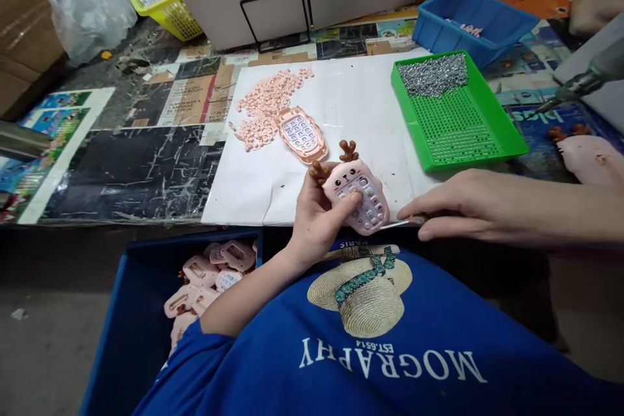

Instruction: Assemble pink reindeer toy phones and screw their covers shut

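My left hand [316, 221] is wrapped round a pink toy phone [373, 208] with brown antlers, its thumb pressed on the buttons. The toy's face and keypad are turned up, over the front edge of the white sheet [351, 97]. Close to the toy's lower right side, my right hand [453, 208] holds a thin tool [397, 225] between thumb and fingers. The tool's pale tip is at the toy's lower edge; whether they touch is unclear. Behind the toy, a pink keypad shell [303, 134] lies beside a pile of small pink pieces [270, 101].
A green tray [507, 136] with metal screws stands at the right, a blue bin [458, 19] behind it. A screwdriver [580, 84] is at the far right. Below the table's left front, a dark blue crate [112, 331] holds several pink shells. A yellow basket [178, 16] stands back left.
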`<state>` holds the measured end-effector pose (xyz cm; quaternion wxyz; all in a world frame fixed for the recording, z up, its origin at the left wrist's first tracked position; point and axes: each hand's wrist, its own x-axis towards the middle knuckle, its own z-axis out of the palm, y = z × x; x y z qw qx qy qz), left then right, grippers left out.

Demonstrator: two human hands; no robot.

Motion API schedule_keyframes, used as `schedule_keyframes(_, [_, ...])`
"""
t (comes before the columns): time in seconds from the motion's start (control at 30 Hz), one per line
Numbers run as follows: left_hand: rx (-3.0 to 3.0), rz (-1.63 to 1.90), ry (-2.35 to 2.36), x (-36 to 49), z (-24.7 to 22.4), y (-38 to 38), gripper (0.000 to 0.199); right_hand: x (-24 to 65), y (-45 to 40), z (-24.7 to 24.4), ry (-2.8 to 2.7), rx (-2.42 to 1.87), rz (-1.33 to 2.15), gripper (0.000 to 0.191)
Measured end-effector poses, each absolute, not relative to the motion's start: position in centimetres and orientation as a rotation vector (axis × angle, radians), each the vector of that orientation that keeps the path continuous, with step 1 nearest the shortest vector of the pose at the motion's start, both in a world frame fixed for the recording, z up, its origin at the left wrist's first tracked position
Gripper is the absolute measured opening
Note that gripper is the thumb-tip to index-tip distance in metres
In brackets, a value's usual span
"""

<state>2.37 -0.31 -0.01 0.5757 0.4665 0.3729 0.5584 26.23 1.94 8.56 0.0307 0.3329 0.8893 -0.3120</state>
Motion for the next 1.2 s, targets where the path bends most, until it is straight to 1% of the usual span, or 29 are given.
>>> schedule_keyframes(0.07, [0.912,1.195,0.89,2.2,-0.5,-0.1,0.043,27.2,2.5,9.2,2.721,1.112,-1.066,0.038])
schedule_keyframes(0.1, [0.842,1.158,0.902,2.1,-0.8,-0.1,0.045,27.4,2.7,9.3,2.743,1.171,-1.058,0.04])
schedule_keyframes(0.23, [0.708,1.099,0.934,2.0,-0.9,-0.2,0.049,27.2,2.5,7.6,2.834,1.302,-0.854,0.038])
schedule_keyframes(0.37, [0.682,1.056,0.927,1.9,-0.2,-0.3,0.048,26.5,2.2,5.9,2.945,1.216,-0.718,0.037])
schedule_keyframes(0.53, [0.638,1.037,0.904,1.8,0.2,-0.5,0.042,26.1,2.2,5.5,2.994,1.16,-0.582,0.038])
schedule_keyframes(0.67, [0.636,1.019,0.874,1.5,0.0,-0.9,0.041,25.9,2.0,5.7,3.025,1.144,-0.473,0.038])
schedule_keyframes(0.87, [0.72,0.994,0.836,0.9,-0.8,-1.8,0.055,25.3,1.2,6.2,2.994,1.078,-0.267,0.034])
schedule_keyframes(1.07, [0.877,1.009,0.834,0.6,-0.6,-2.8,0.051,24.7,0.6,7.0,2.892,1.053,-0.042,0.031])
schedule_keyframes(1.2, [0.968,1.003,0.811,0.5,-0.6,-3.1,0.048,24.3,0.5,7.6,2.785,0.995,-0.01,0.032])
